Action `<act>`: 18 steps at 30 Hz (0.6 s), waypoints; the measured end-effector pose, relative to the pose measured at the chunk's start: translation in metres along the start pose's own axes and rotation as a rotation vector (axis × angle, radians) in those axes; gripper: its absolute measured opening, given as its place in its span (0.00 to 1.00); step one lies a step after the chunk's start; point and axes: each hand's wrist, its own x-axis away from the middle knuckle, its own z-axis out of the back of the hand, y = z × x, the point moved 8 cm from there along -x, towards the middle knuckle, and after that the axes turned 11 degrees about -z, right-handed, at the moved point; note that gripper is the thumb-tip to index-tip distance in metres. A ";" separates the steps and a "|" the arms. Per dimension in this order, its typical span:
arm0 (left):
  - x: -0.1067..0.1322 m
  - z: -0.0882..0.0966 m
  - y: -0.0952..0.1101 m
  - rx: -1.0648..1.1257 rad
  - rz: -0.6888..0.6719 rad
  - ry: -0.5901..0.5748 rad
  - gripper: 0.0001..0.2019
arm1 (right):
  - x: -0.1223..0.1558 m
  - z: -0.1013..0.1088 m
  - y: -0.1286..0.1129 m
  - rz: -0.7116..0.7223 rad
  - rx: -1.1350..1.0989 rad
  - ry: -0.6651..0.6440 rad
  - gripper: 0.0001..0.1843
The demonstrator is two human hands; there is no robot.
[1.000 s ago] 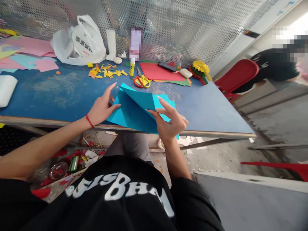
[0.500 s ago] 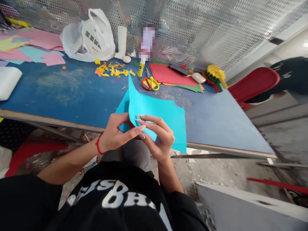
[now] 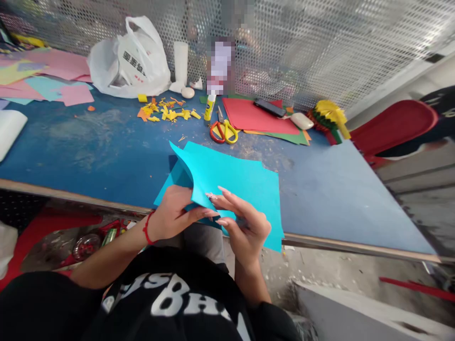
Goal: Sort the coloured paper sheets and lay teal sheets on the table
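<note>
Paper: cyan paper sheet with a darker blue layer beneath it, the far corner curled upward. Judged light, thin and soft; likely to crease under pressure, and the layers may slide apart.

Position: held low over the near edge of the blue tabletop, one corner projecting past that edge.

Left hand: closed, gripping the near edge of the paper; red string bracelet on the wrist.

Right hand: fingers curved, pinching the paper beside the left hand.

Hold point: judged best at the near edge, both layers together, using finger pads rather than nails.

Nearby: red-and-yellow-handled scissors, glue stick, yellow paper scraps, red card stack.

Rest: white plastic bag, pink paper sheets, perforated metal screen.
</note>
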 end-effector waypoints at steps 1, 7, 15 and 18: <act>0.000 -0.001 0.000 0.005 -0.006 0.000 0.28 | -0.001 0.001 0.000 -0.010 0.003 -0.001 0.24; 0.000 -0.008 0.005 0.026 -0.060 -0.026 0.18 | -0.006 0.009 0.002 -0.067 0.085 0.025 0.18; 0.006 -0.006 0.005 -0.014 -0.016 0.025 0.14 | -0.001 0.002 0.027 -0.241 0.145 0.076 0.21; 0.013 -0.003 0.002 -0.066 0.043 0.013 0.16 | -0.002 0.011 0.022 -0.145 0.320 0.108 0.21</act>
